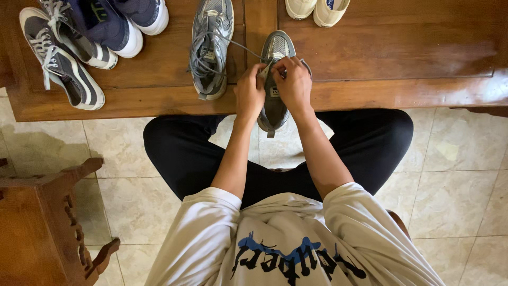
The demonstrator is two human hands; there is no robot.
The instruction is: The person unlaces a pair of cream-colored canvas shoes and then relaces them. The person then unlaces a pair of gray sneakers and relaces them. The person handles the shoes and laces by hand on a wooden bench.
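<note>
A seated person works the laces of a grey running shoe (275,108) that lies at the near edge of a dark wooden table (402,53), its heel overhanging toward the lap. The left hand (250,94) and right hand (294,85) are both closed on the shoe's upper, fingers pinching lace at the throat. A loose lace strand (241,46) runs away from that shoe to its grey mate (211,50), which sits just left of it with laces slack and untied. By the look of it, the lacing is in progress, not finished. Farther left of the held shoe lie dark striped sneakers (63,58); beyond it, a cream pair (317,8).
</note>
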